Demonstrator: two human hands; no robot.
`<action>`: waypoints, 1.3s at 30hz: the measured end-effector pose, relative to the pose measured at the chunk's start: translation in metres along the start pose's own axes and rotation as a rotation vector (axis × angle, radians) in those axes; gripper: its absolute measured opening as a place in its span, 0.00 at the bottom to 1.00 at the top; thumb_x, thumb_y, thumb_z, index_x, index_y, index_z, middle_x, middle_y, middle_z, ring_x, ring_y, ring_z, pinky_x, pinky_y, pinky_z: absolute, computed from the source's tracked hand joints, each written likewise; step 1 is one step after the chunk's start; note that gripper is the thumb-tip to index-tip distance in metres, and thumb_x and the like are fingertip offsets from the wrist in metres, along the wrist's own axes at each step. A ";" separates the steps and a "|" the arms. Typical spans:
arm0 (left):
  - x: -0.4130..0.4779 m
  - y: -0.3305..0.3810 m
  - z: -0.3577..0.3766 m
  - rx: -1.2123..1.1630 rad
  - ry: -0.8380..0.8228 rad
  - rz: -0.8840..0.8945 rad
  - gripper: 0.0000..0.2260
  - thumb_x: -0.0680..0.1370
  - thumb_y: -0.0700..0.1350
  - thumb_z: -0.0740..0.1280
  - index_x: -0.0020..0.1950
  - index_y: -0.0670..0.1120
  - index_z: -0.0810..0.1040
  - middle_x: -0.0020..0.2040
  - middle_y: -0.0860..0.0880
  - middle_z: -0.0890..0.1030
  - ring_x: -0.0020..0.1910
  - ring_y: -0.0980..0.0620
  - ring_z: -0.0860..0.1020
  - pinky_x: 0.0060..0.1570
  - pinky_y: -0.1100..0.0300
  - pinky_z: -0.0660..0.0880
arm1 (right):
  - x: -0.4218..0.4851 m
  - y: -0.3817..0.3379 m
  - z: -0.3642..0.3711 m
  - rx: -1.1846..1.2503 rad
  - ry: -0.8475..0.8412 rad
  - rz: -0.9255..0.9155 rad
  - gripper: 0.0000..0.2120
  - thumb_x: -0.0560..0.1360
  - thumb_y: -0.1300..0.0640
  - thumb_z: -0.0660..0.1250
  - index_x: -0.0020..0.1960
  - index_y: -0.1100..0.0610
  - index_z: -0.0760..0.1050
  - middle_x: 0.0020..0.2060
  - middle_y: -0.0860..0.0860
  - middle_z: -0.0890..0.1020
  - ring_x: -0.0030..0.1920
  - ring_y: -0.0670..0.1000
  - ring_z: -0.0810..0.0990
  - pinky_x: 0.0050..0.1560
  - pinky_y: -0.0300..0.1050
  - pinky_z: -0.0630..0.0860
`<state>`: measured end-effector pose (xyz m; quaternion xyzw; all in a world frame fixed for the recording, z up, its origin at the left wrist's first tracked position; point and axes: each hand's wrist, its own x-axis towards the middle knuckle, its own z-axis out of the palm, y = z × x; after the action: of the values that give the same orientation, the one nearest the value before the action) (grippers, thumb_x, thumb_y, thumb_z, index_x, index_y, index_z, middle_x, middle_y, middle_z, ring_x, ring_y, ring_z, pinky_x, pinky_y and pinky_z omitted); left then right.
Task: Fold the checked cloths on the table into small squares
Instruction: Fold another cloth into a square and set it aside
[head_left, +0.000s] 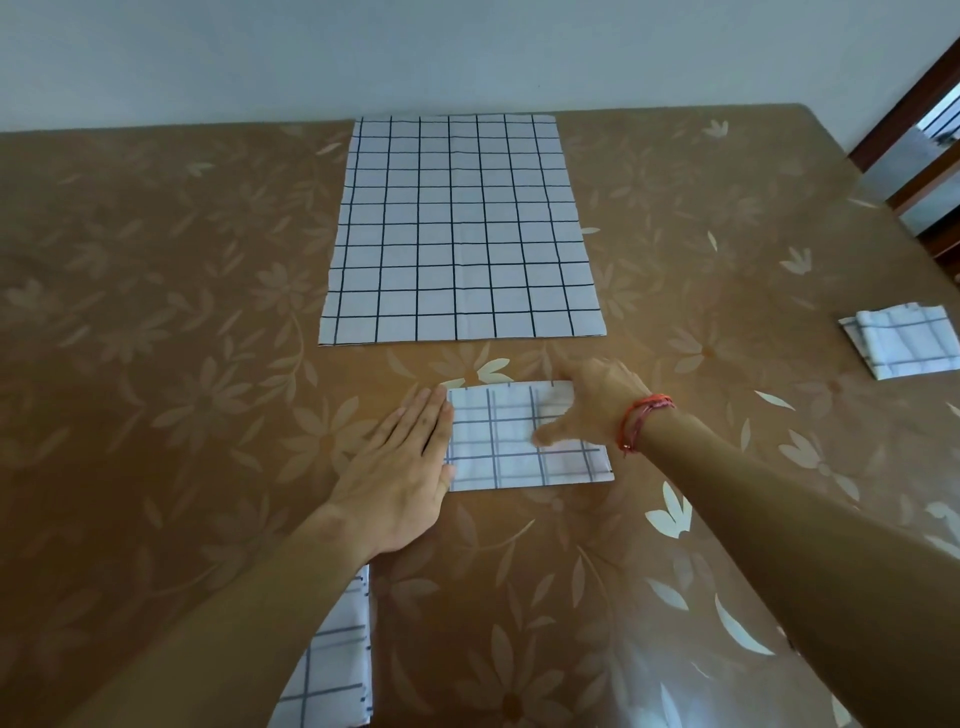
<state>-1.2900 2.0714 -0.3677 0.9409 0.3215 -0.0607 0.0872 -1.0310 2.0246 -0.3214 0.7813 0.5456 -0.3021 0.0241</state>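
A small folded checked cloth lies on the table in front of me. My left hand lies flat with straight fingers on the table, its edge against the cloth's left side. My right hand rests on the cloth's right part, fingers spread, thumb pointing left across it; a red thread is round that wrist. A large unfolded checked cloth lies flat farther back. A folded checked cloth sits at the right. Another checked cloth lies near the front edge, partly under my left forearm.
The table is covered with a brown floral tablecloth. A pale wall runs behind the table. Dark wooden furniture stands beyond the table's right corner.
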 end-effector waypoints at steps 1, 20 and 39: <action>0.000 0.000 0.000 0.000 0.001 -0.002 0.28 0.83 0.54 0.44 0.79 0.43 0.40 0.79 0.47 0.36 0.77 0.51 0.34 0.77 0.54 0.40 | 0.001 0.001 0.001 0.060 0.026 -0.018 0.20 0.69 0.42 0.73 0.54 0.52 0.72 0.51 0.51 0.82 0.56 0.58 0.79 0.53 0.51 0.77; -0.017 0.035 -0.028 -0.339 0.255 0.008 0.24 0.79 0.40 0.62 0.75 0.42 0.63 0.74 0.49 0.64 0.75 0.53 0.60 0.70 0.56 0.66 | -0.056 0.012 0.026 1.050 0.271 0.342 0.08 0.74 0.58 0.70 0.47 0.64 0.78 0.34 0.55 0.82 0.25 0.46 0.81 0.24 0.40 0.77; -0.046 0.065 -0.010 -0.150 0.325 0.067 0.18 0.68 0.36 0.76 0.58 0.41 0.81 0.55 0.46 0.83 0.57 0.45 0.80 0.59 0.51 0.76 | -0.116 0.005 0.068 0.998 0.170 0.257 0.26 0.66 0.42 0.75 0.60 0.51 0.74 0.40 0.43 0.85 0.39 0.42 0.83 0.35 0.39 0.78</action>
<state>-1.2850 1.9955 -0.3416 0.9394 0.3033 0.1192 0.1061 -1.0823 1.8999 -0.3202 0.7802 0.2352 -0.4554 -0.3587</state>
